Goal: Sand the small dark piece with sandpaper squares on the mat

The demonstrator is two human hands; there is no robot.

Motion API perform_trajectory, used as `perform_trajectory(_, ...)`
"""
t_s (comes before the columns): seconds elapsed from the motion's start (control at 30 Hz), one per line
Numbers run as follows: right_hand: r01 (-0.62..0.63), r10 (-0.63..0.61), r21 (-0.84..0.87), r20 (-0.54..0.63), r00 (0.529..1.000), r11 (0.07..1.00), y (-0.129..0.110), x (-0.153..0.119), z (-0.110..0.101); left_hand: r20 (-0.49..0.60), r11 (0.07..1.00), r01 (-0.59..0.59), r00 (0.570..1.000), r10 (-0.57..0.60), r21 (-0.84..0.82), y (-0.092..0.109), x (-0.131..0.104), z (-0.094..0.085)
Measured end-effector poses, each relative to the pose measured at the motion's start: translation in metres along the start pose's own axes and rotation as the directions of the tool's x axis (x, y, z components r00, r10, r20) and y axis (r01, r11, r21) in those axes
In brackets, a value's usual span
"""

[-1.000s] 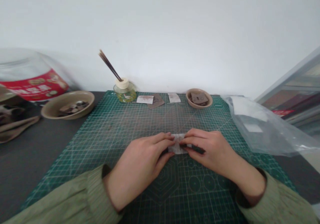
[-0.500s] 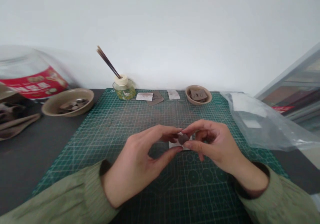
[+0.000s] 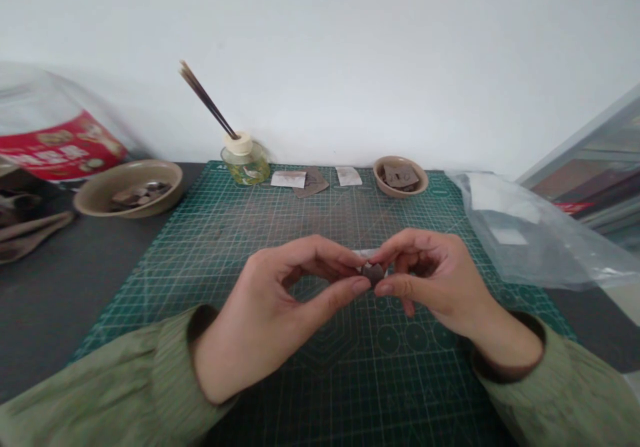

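Observation:
A small, flat grey-brown piece is held up between both hands above the middle of the mat. My left hand pinches its left side with thumb and fingertips. On the other side, the thumb and index finger of my right hand grip the same piece, the remaining fingers curled behind. A bit of white paper shows just beyond the fingertips, mostly hidden by them.
A green cutting mat covers the table. Along its back are a reed diffuser, paper slips and a bowl of brown pieces. Another bowl and a large jar stand left; a clear plastic bag lies right.
My left fingers have closed in on the small piece, which now looks turned and sits slightly to the right. The whole background has shifted slightly upward in view.

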State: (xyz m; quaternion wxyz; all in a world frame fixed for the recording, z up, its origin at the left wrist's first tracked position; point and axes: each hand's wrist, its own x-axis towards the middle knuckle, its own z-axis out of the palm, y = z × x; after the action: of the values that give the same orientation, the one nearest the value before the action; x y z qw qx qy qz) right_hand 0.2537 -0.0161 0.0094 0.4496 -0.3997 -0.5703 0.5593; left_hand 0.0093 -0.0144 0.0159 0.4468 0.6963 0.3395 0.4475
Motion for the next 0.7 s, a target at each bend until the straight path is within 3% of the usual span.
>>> perform_trajectory(0.3, -0.010, 0.010, 0.033, 0.003, 1.000, 0.999, -0.0021, -0.0003, 0.0005, 0.032, 0.995, 0.035, 0.999, -0.032, -0.093, 0.0031, -0.0002, 0.0019)
perform_trajectory(0.7, -0.003, 0.003, -0.023, 0.008, 1.000, 1.000, -0.0015, -0.0011, 0.0001, 0.046, 0.997, 0.044, 0.998, -0.041, -0.056, 0.0033, 0.0004, 0.0006)
